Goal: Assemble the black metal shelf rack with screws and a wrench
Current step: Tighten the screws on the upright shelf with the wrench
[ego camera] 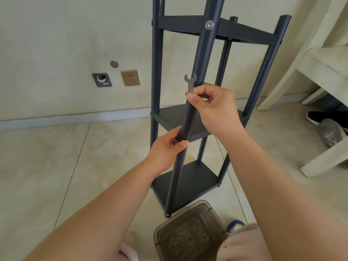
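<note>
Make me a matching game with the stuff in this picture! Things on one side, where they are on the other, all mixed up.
Things:
1. wrench
2. silver screw
3. wall socket
4. brown plastic bin

Places:
A. on the floor, at the rack's foot
B. pinched in the right hand
C. on the wall, left of the rack
D. in the front pole, at the top shelf

Pairs: 1-B, 2-D, 3-C, 4-A

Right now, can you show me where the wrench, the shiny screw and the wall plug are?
wrench (190, 81): head view, on its flat handle.
shiny screw (209, 25): head view, on its round head.
wall plug (130, 78): head view, on its gold faceplate.
</note>
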